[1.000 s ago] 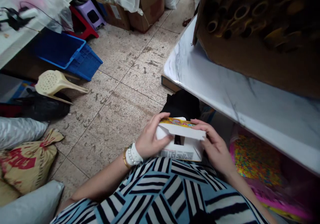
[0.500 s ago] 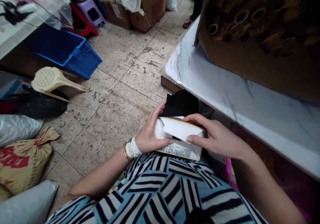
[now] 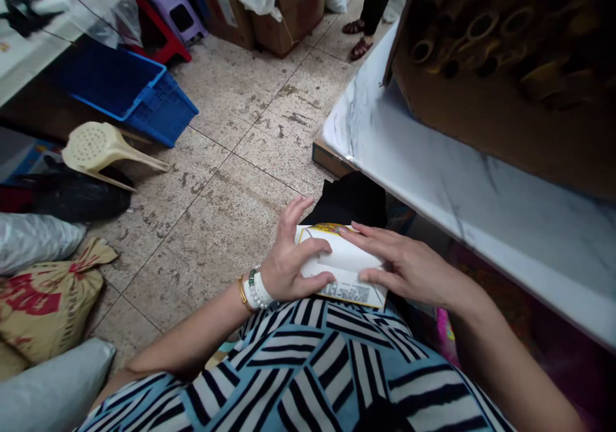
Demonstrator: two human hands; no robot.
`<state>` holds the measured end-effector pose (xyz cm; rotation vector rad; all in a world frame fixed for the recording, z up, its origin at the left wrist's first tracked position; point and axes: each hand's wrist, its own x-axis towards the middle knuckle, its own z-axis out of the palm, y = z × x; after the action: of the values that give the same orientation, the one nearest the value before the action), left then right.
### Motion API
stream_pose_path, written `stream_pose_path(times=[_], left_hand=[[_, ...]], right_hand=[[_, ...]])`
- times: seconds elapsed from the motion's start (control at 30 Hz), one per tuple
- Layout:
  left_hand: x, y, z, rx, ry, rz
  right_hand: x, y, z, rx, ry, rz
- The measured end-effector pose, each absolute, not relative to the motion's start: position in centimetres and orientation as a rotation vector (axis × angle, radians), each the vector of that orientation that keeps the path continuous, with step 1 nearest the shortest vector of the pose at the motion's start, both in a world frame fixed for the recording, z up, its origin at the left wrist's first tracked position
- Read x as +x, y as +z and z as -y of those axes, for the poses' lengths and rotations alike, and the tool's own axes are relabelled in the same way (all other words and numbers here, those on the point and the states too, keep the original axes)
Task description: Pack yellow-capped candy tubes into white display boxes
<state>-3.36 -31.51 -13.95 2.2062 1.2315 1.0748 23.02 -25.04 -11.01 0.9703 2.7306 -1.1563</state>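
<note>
A small white cardboard box (image 3: 345,259) with yellow edges and printed text on its near side rests against my lap. My left hand (image 3: 294,259) is at its left end, thumb on the near side and index finger bent over the top flap, the other fingers raised at the far side. From the right, my right hand (image 3: 397,262) holds the box, fingers lying over the top and far edge, thumb at the near edge of the flap. The flap lies down over the opening.
A marble-patterned table (image 3: 462,169) on the right bears a large carton (image 3: 481,130) of tubes. To the left are a cream stool (image 3: 91,146), a blue crate (image 3: 161,108) and sacks (image 3: 52,291). A person's sandalled feet (image 3: 360,48) stand beyond the table.
The box's top flap has gone down, narrowing the gap. My left index finger has bent over it, and my right fingers have flattened across the top. The person's feet have come further into view.
</note>
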Motion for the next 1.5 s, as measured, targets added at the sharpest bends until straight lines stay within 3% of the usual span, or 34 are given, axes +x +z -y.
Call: stream_pose_path(times=[0.23,0.4,0.57,0.73,0.87,0.93,1.07,1.13,1.23,1.37,1.43,1.5], left_hand=[[-3.2,-13.3,31.9,2.403,1.104,-1.232],[-3.0,-12.4,31.9,2.541,0.814,-1.115],[-2.7,-12.7,31.6,2.355,0.803,-0.958],[-2.5,-13.1,31.7,1.779,1.056,-1.297],[-2.8,-13.2,30.6,1.599,0.843,-1.423],[-3.0,-13.1,30.3,1.576,0.745,-1.343],[-3.6,-12.5,31.2,1.559,0.81,-1.29],[-4.2,-11.9,32.4,1.517,0.817,-1.241],[-5.3,-10.5,33.9,1.461,0.817,-1.147],[-6.7,-9.1,34.5,1.535,1.038,-1.006],[-7.0,-8.5,34.2,1.552,1.173,-0.959],[-7.1,-7.8,33.6,1.615,1.275,-0.946]], right_hand=[[23.3,-11.0,26.3,1.108,-1.092,-2.692],[22.7,-10.7,25.9,1.166,-1.068,-2.761],[20.8,-9.9,23.8,1.199,-1.468,-2.627],[19.1,-10.3,23.9,1.228,-1.259,-2.576],[19.3,-10.4,24.9,1.17,-1.212,-2.612],[20.2,-10.8,25.3,1.314,-1.296,-2.609],[23.8,-13.5,26.4,2.067,-1.319,-2.328],[25.4,-15.1,27.5,2.137,-1.522,-2.156],[26.3,-15.7,29.2,1.795,-2.102,-1.935],[24.4,-12.5,29.2,1.364,-2.823,-1.548],[23.2,-10.1,28.6,1.166,-3.018,-1.545],[22.3,-7.9,28.3,1.084,-2.98,-1.749]])
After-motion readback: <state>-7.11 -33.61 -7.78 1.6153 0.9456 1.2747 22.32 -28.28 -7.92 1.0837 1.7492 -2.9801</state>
